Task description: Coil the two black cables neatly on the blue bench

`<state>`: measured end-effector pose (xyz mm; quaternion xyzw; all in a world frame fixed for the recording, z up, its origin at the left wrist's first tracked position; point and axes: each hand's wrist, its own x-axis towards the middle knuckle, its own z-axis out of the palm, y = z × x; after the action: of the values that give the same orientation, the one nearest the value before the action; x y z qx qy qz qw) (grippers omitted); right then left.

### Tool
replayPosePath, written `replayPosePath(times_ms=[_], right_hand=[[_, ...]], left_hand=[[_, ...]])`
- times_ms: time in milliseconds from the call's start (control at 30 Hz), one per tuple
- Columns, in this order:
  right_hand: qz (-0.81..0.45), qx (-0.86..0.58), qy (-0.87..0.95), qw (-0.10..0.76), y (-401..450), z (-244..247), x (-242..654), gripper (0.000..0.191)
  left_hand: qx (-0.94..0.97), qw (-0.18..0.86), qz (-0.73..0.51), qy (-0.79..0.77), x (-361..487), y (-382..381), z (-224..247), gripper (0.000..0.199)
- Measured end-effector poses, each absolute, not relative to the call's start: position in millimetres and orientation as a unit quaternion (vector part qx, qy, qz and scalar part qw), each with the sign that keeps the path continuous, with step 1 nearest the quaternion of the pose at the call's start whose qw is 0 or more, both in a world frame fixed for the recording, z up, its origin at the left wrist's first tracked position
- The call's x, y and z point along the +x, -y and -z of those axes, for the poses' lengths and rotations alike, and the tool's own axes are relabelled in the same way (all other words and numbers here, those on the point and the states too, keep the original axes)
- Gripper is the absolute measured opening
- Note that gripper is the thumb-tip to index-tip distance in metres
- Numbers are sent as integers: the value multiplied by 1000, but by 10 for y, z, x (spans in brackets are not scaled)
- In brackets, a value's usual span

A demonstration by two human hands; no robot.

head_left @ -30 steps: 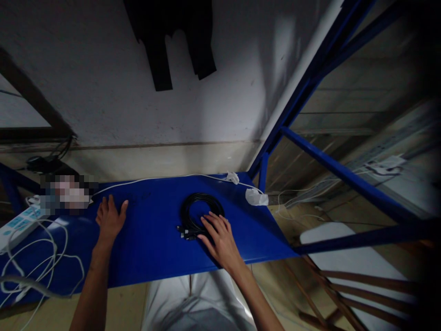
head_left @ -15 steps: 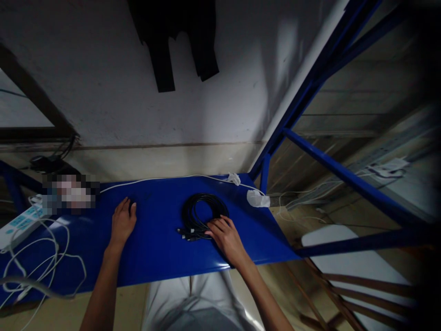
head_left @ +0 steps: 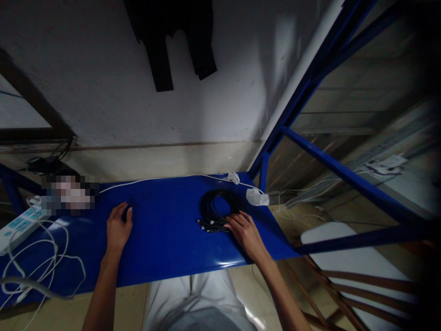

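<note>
A coil of black cables (head_left: 207, 207) lies on the right half of the blue table (head_left: 161, 239), its several plug ends gathered at the coil's lower left. My right hand (head_left: 245, 232) has its fingers curled over the lower right part of the coil and is closed on it. The undersides of these fingers are hidden. On the left, my left hand (head_left: 117, 226) rests low over the tabletop, thumb apart from the fingers, with nothing seen in it.
A white power strip (head_left: 21, 225) and looped white cords (head_left: 55, 248) lie at the left, beside a blurred-out patch. White crumpled wrapping (head_left: 257, 197) sits at the back right corner. Blue frame bars (head_left: 330, 165) and a wooden chair (head_left: 365, 285) stand to the right.
The coil of black cables has slid right across the table with my right hand on it. My left hand has shifted slightly left, and its thumb and fingers stay apart.
</note>
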<state>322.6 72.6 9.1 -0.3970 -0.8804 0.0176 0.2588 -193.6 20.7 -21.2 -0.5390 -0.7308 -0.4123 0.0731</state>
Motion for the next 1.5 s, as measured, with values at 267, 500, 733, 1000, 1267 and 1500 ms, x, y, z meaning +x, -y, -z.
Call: replayPosePath(times_ms=[267, 500, 733, 1000, 1267, 1500], right_hand=[[-27, -394, 870, 296, -752, -277, 3217, 26], [7, -420, 849, 319, -810, -500, 3134, 30], [21, -391, 857, 335, -647, -825, 2860, 30], [-33, -226, 918, 324, -69, -797, 2093, 37], [-83, -176, 947, 257, 91, -413, 1675, 27], [-135, -187, 951, 206, 50, -217, 1685, 39]], left_hand=[[-531, 83, 444, 717, -1855, -121, 75, 34], [-530, 78, 466, 704, -1847, -88, 74, 30], [-533, 61, 475, 698, -1817, -76, 33, 28], [-517, 72, 476, 708, -1773, -56, -24, 35], [-520, 80, 462, 715, -1742, -45, -48, 38], [-510, 86, 455, 725, -1750, -50, -39, 37]])
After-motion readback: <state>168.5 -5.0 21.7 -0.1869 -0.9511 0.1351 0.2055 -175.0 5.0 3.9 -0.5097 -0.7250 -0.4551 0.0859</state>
